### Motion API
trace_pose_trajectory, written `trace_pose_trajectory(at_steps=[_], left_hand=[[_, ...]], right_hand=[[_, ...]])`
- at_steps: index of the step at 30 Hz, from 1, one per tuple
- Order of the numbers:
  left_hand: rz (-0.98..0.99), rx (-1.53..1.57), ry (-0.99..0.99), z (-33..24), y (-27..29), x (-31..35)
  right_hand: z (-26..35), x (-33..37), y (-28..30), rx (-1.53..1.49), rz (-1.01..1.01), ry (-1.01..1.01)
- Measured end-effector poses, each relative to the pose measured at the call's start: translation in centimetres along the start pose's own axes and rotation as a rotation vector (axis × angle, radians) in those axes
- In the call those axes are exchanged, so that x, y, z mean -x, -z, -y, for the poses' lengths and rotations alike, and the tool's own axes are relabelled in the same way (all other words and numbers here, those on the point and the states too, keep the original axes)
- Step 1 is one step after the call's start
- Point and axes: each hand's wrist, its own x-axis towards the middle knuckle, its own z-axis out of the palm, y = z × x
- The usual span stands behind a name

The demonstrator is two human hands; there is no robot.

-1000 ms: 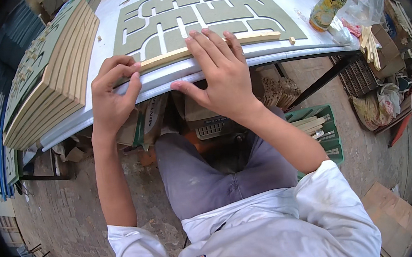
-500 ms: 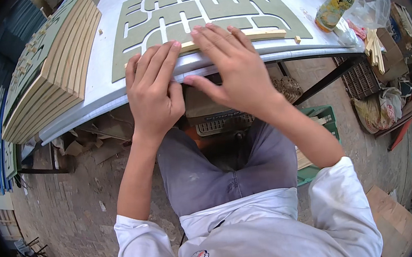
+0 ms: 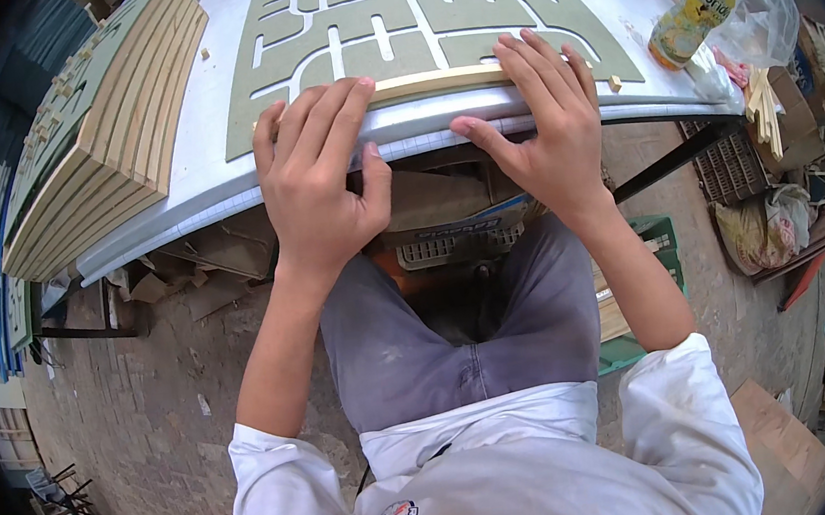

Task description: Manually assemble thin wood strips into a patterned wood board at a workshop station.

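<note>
A grey-green board (image 3: pixel 387 19) with long cut-out slots lies on the white table. Along its near edge runs a pale wooden strip (image 3: pixel 439 81). My left hand (image 3: pixel 318 172) rests over the strip's left part, fingers stretched forward and side by side, thumb at the table edge. Over its right part lies my right hand (image 3: pixel 560 131), fingers extended and thumb held apart toward the middle. Neither hand wraps round the strip; both press from above, and their fingers hide its ends. A small wooden block (image 3: pixel 614 83) sits just right of the strip.
A stack of wood-framed panels (image 3: pixel 108 139) stands at the table's left, small blocks on top. At the right are a yellow bottle (image 3: pixel 695 15) with an orange cap and a clear plastic bag (image 3: pixel 768 4). Below, a green crate (image 3: pixel 657 242) holds wooden strips; a dark table leg (image 3: pixel 669 158) slants nearby.
My right hand has slid right along the strip, away from my left hand, baring the strip's middle. My left hand stays at the left part, its thumb a little further out.
</note>
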Motion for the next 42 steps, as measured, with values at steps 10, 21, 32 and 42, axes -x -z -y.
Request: trace_pose_trajectory(at_steps=[10,21,32,42], left_hand=[[0.055,0.005,-0.017,-3.7,-1.8,-1.0],[0.075,0.038,-0.024,-3.8,-1.6,-1.1],[0.052,0.054,-0.029,-3.7,-1.3,-2.0],[0.067,0.188,0.174,1.9,2.5,-3.6]], right_hand=[[-0.1,0.4,0.0,-0.004,-0.008,0.001],[-2.3,-1.2,5.9,-0.354,-0.328,-0.234],[-6.4,-3.0,8.2,-0.292,-0.041,-0.252],[-6.6,-4.9,5.6,-0.273,0.418,-0.079]])
